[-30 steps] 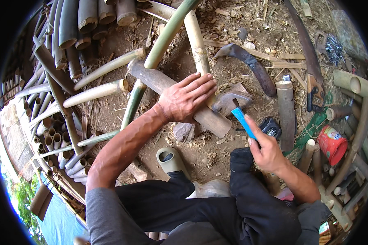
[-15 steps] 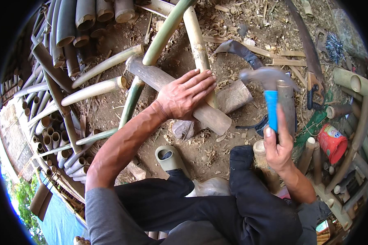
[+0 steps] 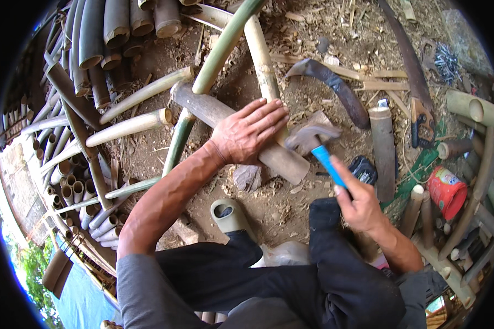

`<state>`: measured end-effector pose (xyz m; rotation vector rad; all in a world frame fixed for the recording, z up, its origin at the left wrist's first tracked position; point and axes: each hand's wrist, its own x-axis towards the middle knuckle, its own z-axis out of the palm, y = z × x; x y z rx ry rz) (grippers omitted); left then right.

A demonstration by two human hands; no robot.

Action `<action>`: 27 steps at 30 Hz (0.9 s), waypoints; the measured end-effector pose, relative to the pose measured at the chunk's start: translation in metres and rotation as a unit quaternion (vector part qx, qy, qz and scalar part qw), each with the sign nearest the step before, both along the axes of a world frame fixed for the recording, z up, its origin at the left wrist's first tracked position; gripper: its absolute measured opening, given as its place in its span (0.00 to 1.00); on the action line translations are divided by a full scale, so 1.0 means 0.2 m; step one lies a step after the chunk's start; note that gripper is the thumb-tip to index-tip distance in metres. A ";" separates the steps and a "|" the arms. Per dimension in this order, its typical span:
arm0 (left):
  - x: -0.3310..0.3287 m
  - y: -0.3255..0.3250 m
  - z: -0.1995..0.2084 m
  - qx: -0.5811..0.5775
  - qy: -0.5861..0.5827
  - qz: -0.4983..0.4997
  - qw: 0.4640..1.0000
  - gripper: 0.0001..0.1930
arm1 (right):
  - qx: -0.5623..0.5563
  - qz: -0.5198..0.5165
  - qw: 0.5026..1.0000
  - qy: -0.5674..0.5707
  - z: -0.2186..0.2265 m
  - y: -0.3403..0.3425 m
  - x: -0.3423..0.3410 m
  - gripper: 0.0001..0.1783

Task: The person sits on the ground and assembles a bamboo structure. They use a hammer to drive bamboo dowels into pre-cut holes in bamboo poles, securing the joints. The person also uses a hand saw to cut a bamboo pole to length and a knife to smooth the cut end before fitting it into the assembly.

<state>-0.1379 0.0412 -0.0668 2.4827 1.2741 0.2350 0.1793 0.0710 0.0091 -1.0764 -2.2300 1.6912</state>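
My left hand [image 3: 250,131] lies flat, fingers stretched out, on a grey-brown bamboo piece [image 3: 200,105] that slants across the middle. A green bamboo pole [image 3: 225,49] and a pale bamboo pole [image 3: 263,60] run from it toward the far side; where the pale one meets the piece is hidden by my hand. My right hand [image 3: 362,207] is wrapped round the blue handle of a claw hammer [image 3: 325,158], index finger and thumb along it. The hammer's head, blurred by motion, is close to the bamboo piece's right end; whether they touch I cannot tell.
Wooden blocks [image 3: 247,177] sit under the bamboo piece. To the right are a dark curved blade [image 3: 337,85], a short bamboo length [image 3: 383,156], a handsaw [image 3: 421,123] and a red container [image 3: 446,192]. Stacked bamboo tubes [image 3: 114,30] fill the left, and shavings litter the ground.
The hammer has swung left and down with my right hand, from beside the bamboo length to near the bamboo piece's right end. My left hand stays flat on the bamboo piece.
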 end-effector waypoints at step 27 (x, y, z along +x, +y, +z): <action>-0.57 -0.08 0.26 0.027 -0.614 0.618 0.490 0.39 | -0.104 -0.337 0.935 0.025 -0.23 -0.68 0.70 0.33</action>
